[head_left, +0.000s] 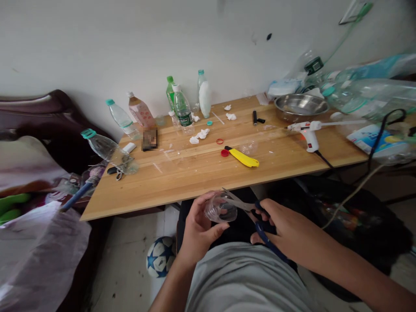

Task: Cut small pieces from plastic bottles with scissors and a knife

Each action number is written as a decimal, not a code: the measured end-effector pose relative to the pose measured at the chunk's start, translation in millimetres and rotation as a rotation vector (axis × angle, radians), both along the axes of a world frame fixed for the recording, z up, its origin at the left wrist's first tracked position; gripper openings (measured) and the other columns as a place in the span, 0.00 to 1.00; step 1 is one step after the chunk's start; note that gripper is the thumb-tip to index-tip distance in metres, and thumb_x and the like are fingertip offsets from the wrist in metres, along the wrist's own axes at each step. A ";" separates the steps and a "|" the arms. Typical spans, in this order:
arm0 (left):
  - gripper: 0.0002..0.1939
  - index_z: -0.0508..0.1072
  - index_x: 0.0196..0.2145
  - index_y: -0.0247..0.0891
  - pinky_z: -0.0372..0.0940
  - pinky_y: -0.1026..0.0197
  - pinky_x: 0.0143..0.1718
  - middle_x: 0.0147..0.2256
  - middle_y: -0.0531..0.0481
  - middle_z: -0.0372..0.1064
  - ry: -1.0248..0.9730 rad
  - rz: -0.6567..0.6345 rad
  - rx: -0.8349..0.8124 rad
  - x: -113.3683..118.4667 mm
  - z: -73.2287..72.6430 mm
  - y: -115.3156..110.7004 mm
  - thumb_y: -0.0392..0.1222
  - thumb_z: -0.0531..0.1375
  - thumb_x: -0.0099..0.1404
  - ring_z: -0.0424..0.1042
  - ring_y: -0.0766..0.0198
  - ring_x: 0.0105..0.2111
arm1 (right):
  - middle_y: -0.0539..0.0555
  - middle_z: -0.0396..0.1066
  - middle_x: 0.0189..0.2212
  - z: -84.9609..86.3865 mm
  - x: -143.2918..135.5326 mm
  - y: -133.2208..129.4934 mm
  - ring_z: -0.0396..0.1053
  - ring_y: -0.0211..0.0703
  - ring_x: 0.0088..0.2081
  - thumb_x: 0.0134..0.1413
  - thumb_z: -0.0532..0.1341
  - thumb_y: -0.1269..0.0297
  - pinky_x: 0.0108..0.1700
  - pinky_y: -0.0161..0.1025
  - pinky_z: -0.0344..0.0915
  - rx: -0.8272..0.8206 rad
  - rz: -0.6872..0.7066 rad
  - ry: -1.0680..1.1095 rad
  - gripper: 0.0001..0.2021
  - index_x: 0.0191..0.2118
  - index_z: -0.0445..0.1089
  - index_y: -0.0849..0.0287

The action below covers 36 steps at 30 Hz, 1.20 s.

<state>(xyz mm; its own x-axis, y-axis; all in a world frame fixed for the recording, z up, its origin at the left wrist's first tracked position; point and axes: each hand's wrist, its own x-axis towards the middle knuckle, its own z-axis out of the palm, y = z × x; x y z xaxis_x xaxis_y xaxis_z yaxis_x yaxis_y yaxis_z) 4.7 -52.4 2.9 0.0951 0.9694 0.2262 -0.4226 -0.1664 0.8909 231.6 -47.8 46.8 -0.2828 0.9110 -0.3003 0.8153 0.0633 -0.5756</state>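
My left hand (202,223) is closed around a clear cut piece of plastic bottle (221,210), held over my lap in front of the table edge. In my right hand (276,219) is a pair of scissors (251,211) with dark blue handles. Their blades are parted and reach to the upper rim of the plastic piece. Whether the blades bite into the plastic I cannot tell. Beyond my hands, a yellow utility knife (243,157) lies on the wooden table (185,177), close to a red bottle cap (225,153).
A white glue gun (308,133) with a lit red switch stands at the right, its cord trailing off the edge. Behind it sits a metal bowl (300,106). Several bottles, including a green-labelled one (183,110), line the back. A ball (160,256) rests on the floor.
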 end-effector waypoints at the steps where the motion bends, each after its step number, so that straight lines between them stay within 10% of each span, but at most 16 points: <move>1: 0.32 0.72 0.54 0.50 0.72 0.60 0.50 0.58 0.45 0.68 0.009 0.015 0.016 0.7 0.7 -0.6 0.30 0.72 0.53 0.72 0.57 0.54 | 0.52 0.72 0.40 0.4 -1.5 -0.6 0.72 0.48 0.42 0.51 0.66 0.54 0.40 0.41 0.65 -0.009 -0.013 -0.009 0.16 0.39 0.61 0.54; 36: 0.31 0.64 0.52 0.50 0.66 0.46 0.58 0.57 0.45 0.70 -0.036 0.096 -0.065 3.9 -1.6 -3.8 0.38 0.73 0.55 0.72 0.52 0.56 | 0.49 0.76 0.25 -4.3 7.8 1.0 0.74 0.44 0.28 0.61 0.59 0.51 0.28 0.36 0.61 0.150 -0.076 0.098 0.14 0.28 0.62 0.53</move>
<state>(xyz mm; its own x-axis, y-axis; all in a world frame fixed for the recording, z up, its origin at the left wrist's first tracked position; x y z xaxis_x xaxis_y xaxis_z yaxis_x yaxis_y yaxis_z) 8.6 -56.3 1.3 -0.0064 0.9864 0.1640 -0.4394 -0.1501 0.8857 239.5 -46.9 42.5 -0.2322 0.9634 -0.1338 0.7615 0.0945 -0.6413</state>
